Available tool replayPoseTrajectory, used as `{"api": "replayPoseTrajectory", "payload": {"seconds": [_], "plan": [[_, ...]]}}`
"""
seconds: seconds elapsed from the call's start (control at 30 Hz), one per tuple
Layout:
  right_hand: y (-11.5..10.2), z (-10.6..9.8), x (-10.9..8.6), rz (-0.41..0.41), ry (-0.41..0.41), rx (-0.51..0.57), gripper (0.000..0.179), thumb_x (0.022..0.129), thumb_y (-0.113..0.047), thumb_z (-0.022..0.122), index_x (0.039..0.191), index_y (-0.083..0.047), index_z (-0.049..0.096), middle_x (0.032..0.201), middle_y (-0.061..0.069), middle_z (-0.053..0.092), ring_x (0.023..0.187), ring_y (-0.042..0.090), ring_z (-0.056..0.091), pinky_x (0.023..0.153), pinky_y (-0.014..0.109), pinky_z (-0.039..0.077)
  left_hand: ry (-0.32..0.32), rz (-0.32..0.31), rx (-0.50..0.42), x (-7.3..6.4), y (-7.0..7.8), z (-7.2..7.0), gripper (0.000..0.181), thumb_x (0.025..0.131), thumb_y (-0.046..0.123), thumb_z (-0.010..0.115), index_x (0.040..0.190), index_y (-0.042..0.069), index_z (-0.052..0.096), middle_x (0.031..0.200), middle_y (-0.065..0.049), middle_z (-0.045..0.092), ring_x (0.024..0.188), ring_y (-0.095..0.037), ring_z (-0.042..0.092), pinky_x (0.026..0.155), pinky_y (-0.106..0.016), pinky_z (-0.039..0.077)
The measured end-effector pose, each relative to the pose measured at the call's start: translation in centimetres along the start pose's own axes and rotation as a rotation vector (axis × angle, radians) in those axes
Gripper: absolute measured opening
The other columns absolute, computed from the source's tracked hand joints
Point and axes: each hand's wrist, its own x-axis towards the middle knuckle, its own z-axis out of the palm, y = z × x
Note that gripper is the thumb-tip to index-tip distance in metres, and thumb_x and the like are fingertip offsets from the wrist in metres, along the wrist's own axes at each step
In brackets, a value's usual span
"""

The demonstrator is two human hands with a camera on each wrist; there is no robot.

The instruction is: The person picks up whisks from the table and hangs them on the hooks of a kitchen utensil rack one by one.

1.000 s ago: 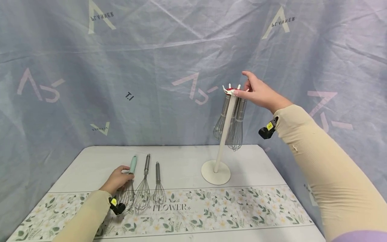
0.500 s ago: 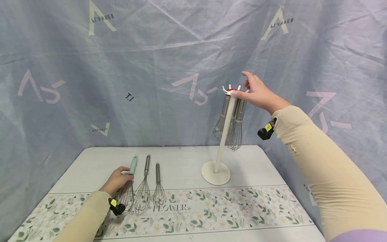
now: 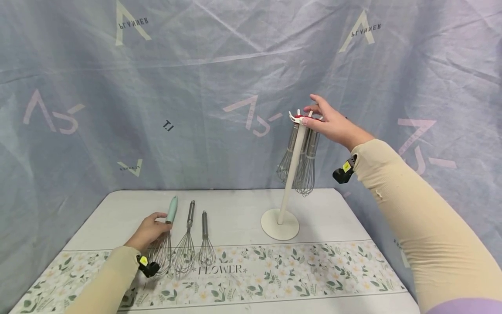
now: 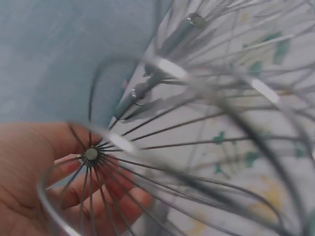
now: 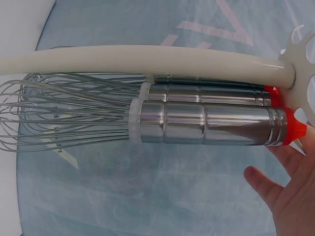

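Note:
My left hand [image 3: 147, 231] grips a whisk [image 3: 171, 211] with a mint-green handle, at the neck where the wires begin. In the left wrist view, the wires of this whisk [image 4: 91, 154] fan out toward the camera over the curled fingers. To the right, two metal-handled whisks lie on the table, a larger one [image 3: 190, 213] and a smaller one [image 3: 205, 224]. My right hand [image 3: 333, 124] is at the top of a cream whisk stand [image 3: 292, 179], thumb at its hooked hub, fingers extended. Several steel whisks [image 5: 231, 124] with red ends hang from the hooks.
The round base [image 3: 270, 224] of the stand rests on the right half of a white table [image 3: 239, 213]. A floral band [image 3: 298, 279] runs across the table's front. A grey-blue curtain [image 3: 204, 152] hangs behind and at both sides.
My left hand and the mint-handled whisk have shifted slightly up and left. On the right hand, the fingers have come down closer to the stand's hooks, with the thumb staying at the hub.

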Motion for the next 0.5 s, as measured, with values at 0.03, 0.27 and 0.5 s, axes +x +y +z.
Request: {"api": "replayPoseTrajectory", "payload": {"seconds": [0.03,0.27,0.5], "plan": [[-0.1,0.0,0.0,-0.002,0.006,-0.005,0.089,0.101,-0.049,0.054,0.163,-0.025,-0.006,0.163,0.009,0.028,0.150,0.036,0.024,0.116,0.061,0.024,0.004,0.007,0.004,0.1,0.3,-0.2,0.062,0.099,0.018,0.063,0.148,-0.006,0.034,0.109,-0.023,0.064,0.077,-0.024,0.063,0.061,-0.039,0.054],[-0.1,0.1,-0.1,0.002,0.037,-0.048,0.089,0.101,-0.051,0.054,0.164,-0.023,-0.003,0.159,0.014,0.035,0.147,0.037,0.030,0.115,0.063,0.026,0.008,0.058,0.004,0.1,3.6,-0.7,0.063,0.100,0.017,0.064,0.151,-0.003,0.032,0.115,-0.026,0.062,0.088,-0.032,0.066,0.066,-0.044,0.059],[0.0,0.4,-0.1,0.016,0.051,-0.040,0.089,0.101,-0.052,0.054,0.164,-0.023,0.000,0.156,0.015,0.036,0.145,0.037,0.033,0.114,0.063,0.027,-0.003,0.107,-0.020,0.5,6.5,-1.1,0.064,0.100,0.015,0.065,0.153,0.001,0.032,0.119,-0.027,0.060,0.089,-0.030,0.066,0.067,-0.042,0.060]]}}
